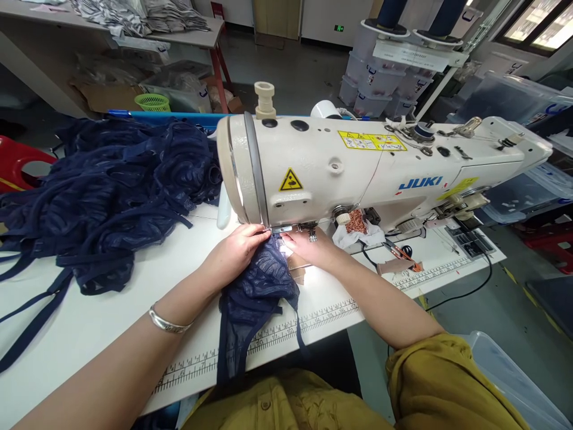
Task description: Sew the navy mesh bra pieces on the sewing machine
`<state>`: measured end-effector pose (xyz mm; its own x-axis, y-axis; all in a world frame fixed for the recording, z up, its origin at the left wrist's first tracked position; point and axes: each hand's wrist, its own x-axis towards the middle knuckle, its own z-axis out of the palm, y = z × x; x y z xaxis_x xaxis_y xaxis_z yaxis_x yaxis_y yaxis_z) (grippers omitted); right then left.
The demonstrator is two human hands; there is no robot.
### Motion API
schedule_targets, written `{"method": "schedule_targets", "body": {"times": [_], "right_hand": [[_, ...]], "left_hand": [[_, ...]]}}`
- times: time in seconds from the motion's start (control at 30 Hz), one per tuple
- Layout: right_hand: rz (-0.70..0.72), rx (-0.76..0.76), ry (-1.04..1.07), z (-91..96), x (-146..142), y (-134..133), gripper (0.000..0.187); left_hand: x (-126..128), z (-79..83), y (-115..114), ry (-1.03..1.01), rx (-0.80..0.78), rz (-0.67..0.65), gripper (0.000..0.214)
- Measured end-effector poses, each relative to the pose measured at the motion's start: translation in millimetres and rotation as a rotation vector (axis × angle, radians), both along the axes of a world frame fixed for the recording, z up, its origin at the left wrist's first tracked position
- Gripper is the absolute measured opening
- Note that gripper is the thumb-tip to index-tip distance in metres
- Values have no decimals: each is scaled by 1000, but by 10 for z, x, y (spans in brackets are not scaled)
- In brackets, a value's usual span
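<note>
A white JUKI sewing machine (308,161) stands across the table. Under its head lies a navy mesh garment (259,278), which looks like a bra, with a panel and a thin strap hanging over the table's front edge. My left hand (242,248) is closed on the cloth's left side, fingertips pressed together close to the needle area. On the other side, my right hand (308,243) pinches the cloth edge just right of the presser foot, partly behind machine parts. The needle itself is too small to make out.
A heap of navy garments (116,185) covers the table's left side. Scissors (400,254) with orange handles lie right of the machine, near a copper-coloured pile (357,221) on white cloth. A printed ruler (322,316) runs along the front edge. Thread cones (389,13) stand behind.
</note>
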<state>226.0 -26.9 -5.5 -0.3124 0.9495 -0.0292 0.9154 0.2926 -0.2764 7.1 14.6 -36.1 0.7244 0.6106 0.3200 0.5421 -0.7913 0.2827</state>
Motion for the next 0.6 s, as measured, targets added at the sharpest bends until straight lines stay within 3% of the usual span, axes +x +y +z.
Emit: {"method": "schedule_targets", "body": {"times": [0.3, 0.6], "right_hand": [[-3, 23, -64, 57, -19, -21, 33], [-13, 185, 21, -223, -56, 74, 29]], "left_hand": [[-10, -18, 16, -38, -3, -20, 37], [-11, 77, -10, 10, -6, -88, 35]]}}
